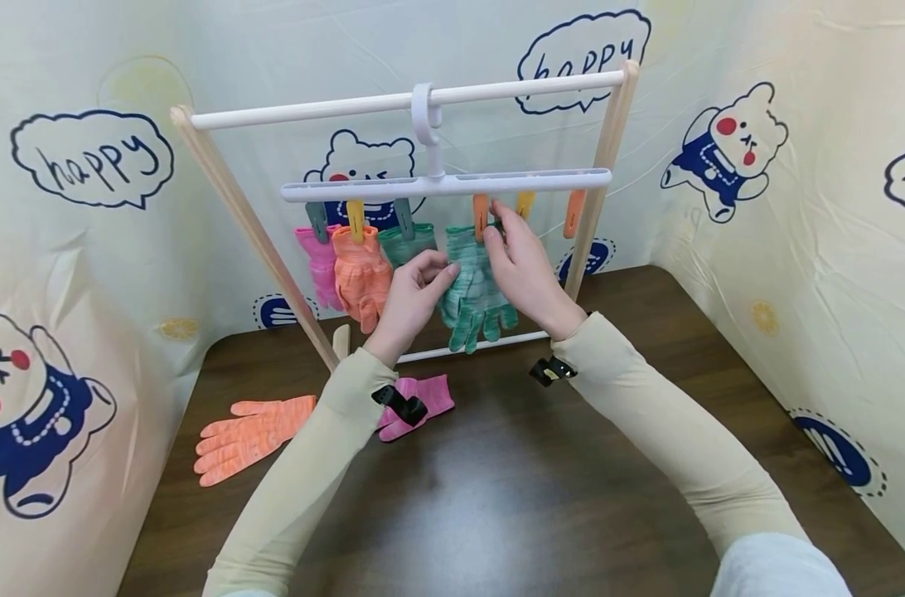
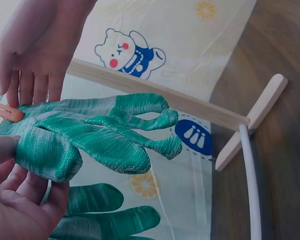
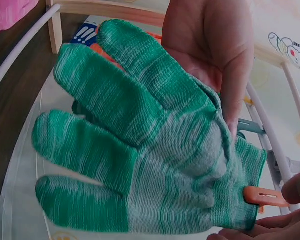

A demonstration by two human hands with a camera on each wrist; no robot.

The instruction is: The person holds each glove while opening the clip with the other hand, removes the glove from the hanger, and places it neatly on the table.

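A green striped glove [image 1: 471, 278] hangs by its cuff from an orange clothespin [image 1: 481, 217] under the white hanger [image 1: 452, 184]. My left hand [image 1: 415, 294] pinches the glove's side near its thumb, as the left wrist view shows. At the cuff, my right hand [image 1: 527, 269] holds its fingers fairly straight against the glove's other edge. In the right wrist view, its thumb lies at the end of the clothespin [image 3: 266, 196]. Left of this glove hang another green glove [image 1: 409, 240], an orange glove [image 1: 363, 274] and a pink glove [image 1: 320, 267], each below a clothespin.
The hanger hooks over the top rod [image 1: 311, 109] of a wooden-sided rack [image 1: 254, 228]. A yellow clothespin [image 1: 525, 205] and another orange one [image 1: 573, 214] hang at right. An orange glove [image 1: 251, 435] and a pink glove [image 1: 430, 398] lie on the brown table [image 1: 512, 497].
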